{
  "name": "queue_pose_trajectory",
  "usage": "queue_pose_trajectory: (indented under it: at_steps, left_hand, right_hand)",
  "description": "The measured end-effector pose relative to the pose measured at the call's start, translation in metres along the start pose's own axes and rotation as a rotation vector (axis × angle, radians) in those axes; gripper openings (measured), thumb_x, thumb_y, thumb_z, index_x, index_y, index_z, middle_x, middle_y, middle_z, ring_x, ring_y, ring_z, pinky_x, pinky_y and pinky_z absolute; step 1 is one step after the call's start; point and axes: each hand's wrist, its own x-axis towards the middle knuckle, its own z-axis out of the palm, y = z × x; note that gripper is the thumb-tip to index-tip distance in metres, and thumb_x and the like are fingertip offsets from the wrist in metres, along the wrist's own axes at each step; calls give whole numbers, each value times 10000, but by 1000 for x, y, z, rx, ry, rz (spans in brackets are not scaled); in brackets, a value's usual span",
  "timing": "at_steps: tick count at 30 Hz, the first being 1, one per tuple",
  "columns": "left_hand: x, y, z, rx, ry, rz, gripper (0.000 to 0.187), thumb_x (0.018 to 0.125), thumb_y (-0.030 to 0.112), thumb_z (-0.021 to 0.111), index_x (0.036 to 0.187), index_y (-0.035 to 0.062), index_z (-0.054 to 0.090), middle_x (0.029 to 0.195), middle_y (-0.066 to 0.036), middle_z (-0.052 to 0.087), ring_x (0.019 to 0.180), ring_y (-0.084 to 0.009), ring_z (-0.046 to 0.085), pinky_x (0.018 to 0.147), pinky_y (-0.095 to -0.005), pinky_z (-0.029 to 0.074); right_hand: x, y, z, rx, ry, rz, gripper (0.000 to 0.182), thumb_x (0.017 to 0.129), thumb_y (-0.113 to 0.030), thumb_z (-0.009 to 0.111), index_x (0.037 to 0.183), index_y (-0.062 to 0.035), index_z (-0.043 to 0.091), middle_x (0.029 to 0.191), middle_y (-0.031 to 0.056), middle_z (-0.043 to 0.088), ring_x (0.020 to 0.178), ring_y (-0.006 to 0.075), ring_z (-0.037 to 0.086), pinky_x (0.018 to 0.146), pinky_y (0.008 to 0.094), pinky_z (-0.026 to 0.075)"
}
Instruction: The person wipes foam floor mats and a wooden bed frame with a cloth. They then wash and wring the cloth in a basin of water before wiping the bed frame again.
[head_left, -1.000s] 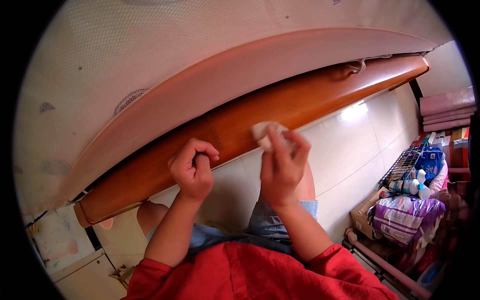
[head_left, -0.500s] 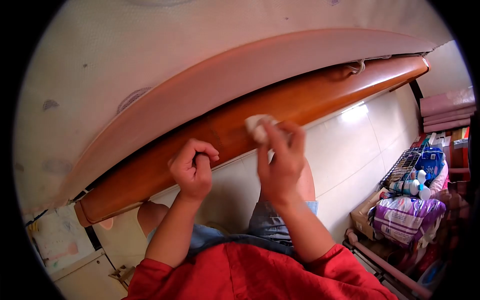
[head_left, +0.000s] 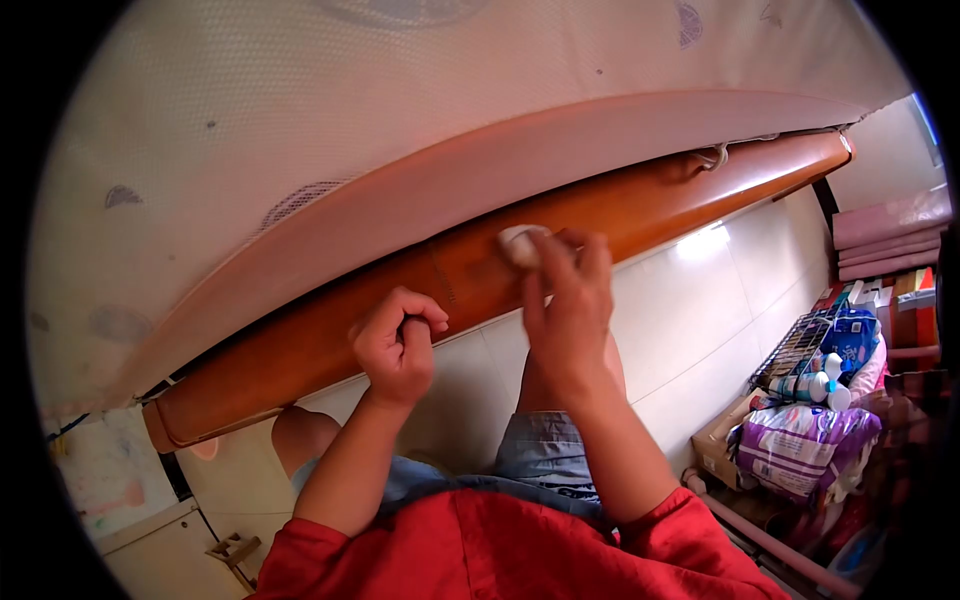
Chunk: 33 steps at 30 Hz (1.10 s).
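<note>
Nearest: red shirt (head_left: 475, 550), its sleeves ending above both elbows; below the forearms, denim shorts (head_left: 545, 450) and bare knees.

Left hand (head_left: 395, 345): raised in front of the body, its grip curled into a loose fist, thumb folded against the fingers. Cannot tell whether anything is inside it. It overlaps the lower edge of the wooden rail (head_left: 640, 215) in view; contact unclear.

Right hand (head_left: 572, 295): farther forward, its grip closed to a pinch on a white wad (head_left: 519, 246), fingers pointing up and to the left. The wad sits over the rail's broad face, near mid-length; whether it touches the wood cannot be told. Wad rounded, slightly longer than wide, free end pointing left; the rest is covered by fingers, so its long axis is uncertain.

Rail: orange-brown, glossy, long axis slanting from lower left to upper right, across and beyond both hands. A pale looped cord (head_left: 717, 157) lies near its right end.

Pale tiled floor (head_left: 690, 285) shows on the near side of the rail. Beyond the rail: a pinkish curved panel (head_left: 500, 165), then mesh netting (head_left: 330, 110) with dark patterned patches.
</note>
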Motion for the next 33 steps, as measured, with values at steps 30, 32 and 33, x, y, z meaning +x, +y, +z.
queue_pose_trajectory:
  at_steps: [30, 32, 33]
  left_hand:
    - [-1, -5, -6, -74, -25, 61, 243, 688, -168, 401, 674, 11, 566, 600, -76, 565, 512, -141, 552, 483, -234, 433]
    - [-2, -4, -6, -63, -22, 46, 244, 688, -167, 400, 674, 12, 566, 598, -73, 563, 508, -138, 550, 483, -233, 431]
    - [-3, -4, -6, -51, -20, 33, 246, 688, -167, 400, 673, 13, 566, 596, -71, 561, 505, -134, 548, 482, -232, 429]
  right_hand:
    - [15, -20, 39, -274, -95, -123, 201, 644, 5, 626, 841, -29, 649, 970, 157, 487, 860, 317, 497, 725, 370, 471]
    - [8, -30, 43, -222, -114, -170, 193, 639, -6, 633, 830, -32, 648, 958, 154, 486, 858, 316, 496, 733, 375, 465]
    - [5, -33, 44, -167, -132, -217, 185, 635, -18, 640, 818, -35, 648, 946, 151, 486, 855, 315, 496, 741, 380, 459]
